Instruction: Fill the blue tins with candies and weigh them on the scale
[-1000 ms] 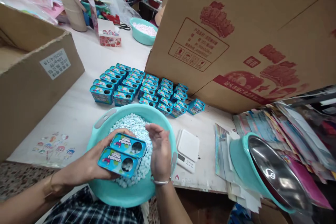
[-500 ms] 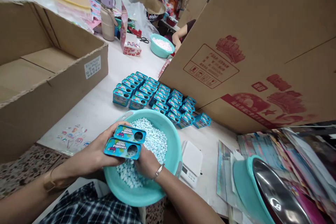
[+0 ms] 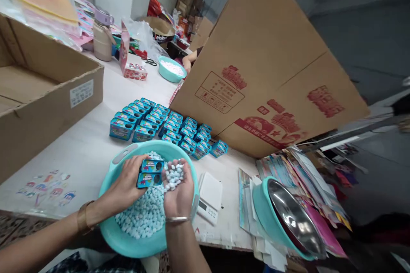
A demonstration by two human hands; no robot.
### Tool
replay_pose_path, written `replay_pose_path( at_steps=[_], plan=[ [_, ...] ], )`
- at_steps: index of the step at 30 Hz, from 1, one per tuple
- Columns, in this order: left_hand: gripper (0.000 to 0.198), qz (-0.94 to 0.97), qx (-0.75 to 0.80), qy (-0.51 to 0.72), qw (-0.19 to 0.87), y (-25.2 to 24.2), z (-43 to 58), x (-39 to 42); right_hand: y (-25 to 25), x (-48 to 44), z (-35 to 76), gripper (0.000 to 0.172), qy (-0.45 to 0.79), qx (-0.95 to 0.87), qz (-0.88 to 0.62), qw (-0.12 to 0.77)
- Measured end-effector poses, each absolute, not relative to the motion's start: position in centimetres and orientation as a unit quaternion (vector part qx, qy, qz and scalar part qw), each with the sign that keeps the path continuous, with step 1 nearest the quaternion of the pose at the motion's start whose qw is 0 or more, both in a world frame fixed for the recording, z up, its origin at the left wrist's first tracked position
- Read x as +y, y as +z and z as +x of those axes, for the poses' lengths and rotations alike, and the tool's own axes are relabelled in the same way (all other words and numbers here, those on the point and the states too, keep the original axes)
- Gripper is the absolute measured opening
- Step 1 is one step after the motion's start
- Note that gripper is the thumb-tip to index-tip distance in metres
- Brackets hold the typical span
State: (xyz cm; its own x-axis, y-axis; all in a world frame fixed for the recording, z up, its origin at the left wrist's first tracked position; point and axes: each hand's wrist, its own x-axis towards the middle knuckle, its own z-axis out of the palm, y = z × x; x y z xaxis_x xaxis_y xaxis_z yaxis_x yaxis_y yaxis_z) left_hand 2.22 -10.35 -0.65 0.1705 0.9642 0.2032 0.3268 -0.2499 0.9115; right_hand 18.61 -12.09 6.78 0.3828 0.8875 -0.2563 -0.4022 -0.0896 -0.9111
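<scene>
My left hand (image 3: 130,175) grips two small blue candy boxes (image 3: 150,173), one beside the other, with a dark round opening at the end of each printed top. Palm up and cupped, my right hand (image 3: 180,196) carries a heap of pale blue candies (image 3: 174,175) right beside the boxes. Both hands are over a turquoise basin (image 3: 110,239) that holds many more of these candies. Just beyond the basin's far rim, rows of matching blue boxes (image 3: 149,124) stand on the white table (image 3: 80,136).
A white scale (image 3: 210,192) sits right of the basin. An open carton (image 3: 64,94) is at left; a large carton (image 3: 243,68) leans behind the rows. At right are a basin with a steel bowl (image 3: 294,209) and printed sheets. Another person's hand (image 3: 188,63) shows beyond, near a second basin (image 3: 173,77).
My right hand has come up out of the candies and turned palm up with a heap in it. The two boxes stay in my left hand. The view has swung right.
</scene>
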Motion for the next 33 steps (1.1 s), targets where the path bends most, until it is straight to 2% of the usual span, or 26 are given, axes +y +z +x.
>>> replay_pose_path(
  at_steps=[2,4,8,11,14,16,18,20,23,26,31,33],
  plan=[
    [0.064,0.669,0.471,0.428,0.384,-1.5,2.8,-10.3,7.3,-11.9,17.2,0.032,0.464,-0.191,-0.52,0.691],
    [0.066,0.672,0.459,0.426,0.395,-2.0,3.0,-10.3,8.4,-11.6,16.9,0.03,0.442,-0.195,-0.512,0.71],
    [0.074,0.663,0.446,0.417,0.434,-1.6,3.1,-10.1,10.3,-11.7,18.7,0.034,0.427,-0.315,-0.539,0.655],
    [0.078,0.65,0.425,0.399,0.487,-0.7,3.4,-10.2,9.3,-12.1,19.5,0.051,0.398,-0.38,-0.588,0.593],
    [0.08,0.655,0.407,0.368,0.52,-0.4,3.7,-10.3,7.2,-12.7,19.8,0.073,0.425,-0.39,-0.595,0.559],
    [0.079,0.66,0.416,0.369,0.505,-0.7,3.6,-10.1,6.3,-13.1,20.4,0.084,0.434,-0.373,-0.593,0.567],
    [0.077,0.67,0.426,0.389,0.467,-1.0,3.3,-9.6,6.2,-13.6,21.6,0.087,0.419,-0.393,-0.6,0.557],
    [0.076,0.672,0.423,0.396,0.462,-1.4,3.0,-8.9,6.8,-14.2,23.1,0.087,0.413,-0.487,-0.595,0.488],
    [0.084,0.61,0.415,0.374,0.561,-1.9,2.8,-7.9,8.1,-14.6,25.0,0.111,0.422,-0.61,-0.566,0.36],
    [0.092,0.581,0.388,0.365,0.615,-2.1,3.1,-7.6,9.3,-14.5,26.4,0.129,0.405,-0.659,-0.557,0.301],
    [0.091,0.654,0.353,0.353,0.568,-1.3,4.7,-8.9,10.9,-14.0,27.2,0.113,0.294,-0.789,-0.502,0.195],
    [0.103,0.682,0.356,0.359,0.529,-0.9,6.0,-9.2,11.6,-13.7,27.5,0.114,0.234,-0.821,-0.503,0.135]
  ],
)
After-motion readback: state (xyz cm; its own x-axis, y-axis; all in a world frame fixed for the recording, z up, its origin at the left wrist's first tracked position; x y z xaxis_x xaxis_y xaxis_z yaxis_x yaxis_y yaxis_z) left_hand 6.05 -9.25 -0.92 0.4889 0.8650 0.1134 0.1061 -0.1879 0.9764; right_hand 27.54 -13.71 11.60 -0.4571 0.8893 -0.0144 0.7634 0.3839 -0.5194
